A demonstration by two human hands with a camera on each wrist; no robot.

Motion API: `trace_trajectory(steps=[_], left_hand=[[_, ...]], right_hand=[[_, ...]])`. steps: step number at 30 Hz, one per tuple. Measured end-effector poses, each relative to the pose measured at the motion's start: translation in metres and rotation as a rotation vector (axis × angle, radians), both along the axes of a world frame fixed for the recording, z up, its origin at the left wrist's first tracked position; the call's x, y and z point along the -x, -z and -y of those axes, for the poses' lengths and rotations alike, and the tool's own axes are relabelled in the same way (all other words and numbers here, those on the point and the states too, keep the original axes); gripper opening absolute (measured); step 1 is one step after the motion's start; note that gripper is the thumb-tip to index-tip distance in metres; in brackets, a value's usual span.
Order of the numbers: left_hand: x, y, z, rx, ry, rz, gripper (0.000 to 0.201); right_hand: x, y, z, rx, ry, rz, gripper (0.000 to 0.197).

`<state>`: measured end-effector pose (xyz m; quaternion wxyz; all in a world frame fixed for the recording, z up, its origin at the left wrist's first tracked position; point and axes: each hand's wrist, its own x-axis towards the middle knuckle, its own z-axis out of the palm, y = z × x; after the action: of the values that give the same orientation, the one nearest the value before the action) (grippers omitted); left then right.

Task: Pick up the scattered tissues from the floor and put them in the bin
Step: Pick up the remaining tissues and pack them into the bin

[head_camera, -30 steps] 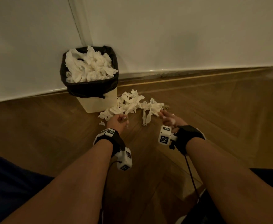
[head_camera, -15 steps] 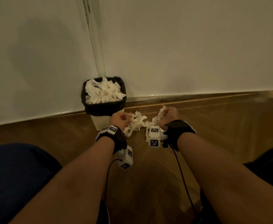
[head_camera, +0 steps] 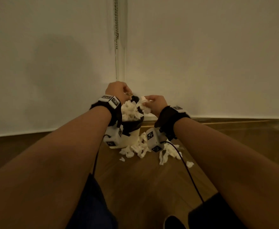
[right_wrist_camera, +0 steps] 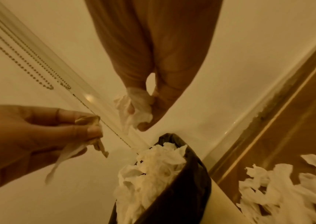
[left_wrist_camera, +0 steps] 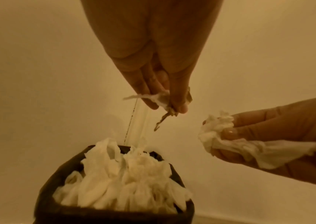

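Observation:
The bin [head_camera: 132, 128] with a black liner stands against the wall, heaped with white tissues [left_wrist_camera: 126, 180]. My left hand [head_camera: 119, 90] hovers above it, pinching a small tissue scrap [left_wrist_camera: 160, 97] together with a thin brownish strip [left_wrist_camera: 163, 119]. My right hand [head_camera: 153, 103] is just right of the bin's top and grips a crumpled white tissue [right_wrist_camera: 134, 109]. More scattered tissues [head_camera: 143, 148] lie on the wooden floor to the right of the bin's base, partly hidden behind my wrists.
A white wall [head_camera: 201, 55] rises right behind the bin, with a bead chain [head_camera: 116, 27] hanging above it. A pale skirting [right_wrist_camera: 235, 125] runs along the wooden floor [head_camera: 143, 187]. My knees sit at the lower corners.
Both hands rose from the floor pile up to the bin's top, each carrying tissue. The head view tilted up toward the wall.

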<state>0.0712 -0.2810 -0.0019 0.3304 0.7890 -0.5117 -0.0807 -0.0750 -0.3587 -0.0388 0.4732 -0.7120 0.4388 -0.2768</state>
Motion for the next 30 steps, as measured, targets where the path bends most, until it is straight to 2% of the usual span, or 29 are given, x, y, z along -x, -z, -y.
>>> trace_trajectory(steps=[3,7,11,14,18,22,25,30], left_hand=[[-0.013,0.003,0.015,0.013,-0.024,0.009,0.018],[-0.03,0.02,0.037,-0.04,-0.038,0.037,0.016],[-0.05,0.042,0.053,-0.101,-0.031,0.131,0.014],[-0.057,0.058,0.065,-0.172,0.005,0.206,0.012],[-0.057,0.07,0.077,-0.269,0.045,0.285,0.019],[-0.063,0.089,0.084,-0.394,0.032,0.312,0.024],[-0.066,0.102,0.089,-0.514,0.035,0.326,0.026],[-0.06,0.117,0.1,-0.72,0.032,0.321,0.028]], right_hand=[[-0.026,0.0,0.019,0.053,0.046,-0.083,0.012],[-0.058,0.007,0.046,0.098,0.112,-0.133,0.016],[-0.081,0.024,0.063,0.167,0.083,-0.24,0.017],[-0.093,0.042,0.076,0.199,0.02,-0.372,0.022],[-0.108,0.066,0.081,0.275,-0.075,-0.61,0.029],[-0.123,0.076,0.076,0.339,-0.239,-0.853,0.032],[-0.136,0.088,0.078,0.275,-0.381,-0.978,0.057],[-0.141,0.105,0.079,0.283,-0.502,-1.128,0.075]])
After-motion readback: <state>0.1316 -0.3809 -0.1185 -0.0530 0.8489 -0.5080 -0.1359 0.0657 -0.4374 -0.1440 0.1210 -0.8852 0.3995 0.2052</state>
